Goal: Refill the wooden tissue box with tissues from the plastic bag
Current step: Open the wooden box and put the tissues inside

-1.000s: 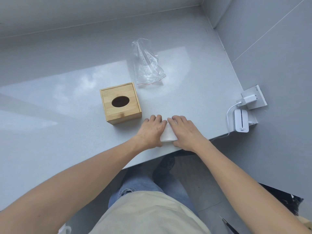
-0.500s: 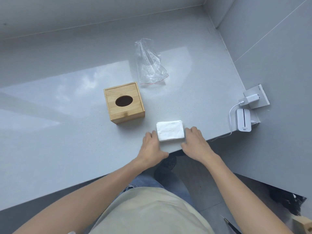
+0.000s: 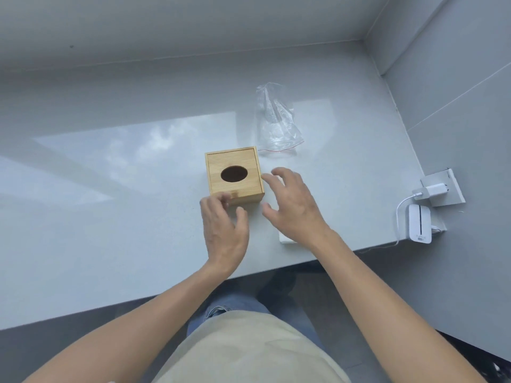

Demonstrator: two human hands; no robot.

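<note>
Fingers (image 3: 222, 199) at closed wooden tissue box (image 3: 233, 174).

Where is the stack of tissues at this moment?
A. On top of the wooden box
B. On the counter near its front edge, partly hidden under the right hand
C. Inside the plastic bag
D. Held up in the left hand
B: a white corner of the tissues shows on the counter beneath the right hand, while the bag looks empty and the box top is bare.
</note>
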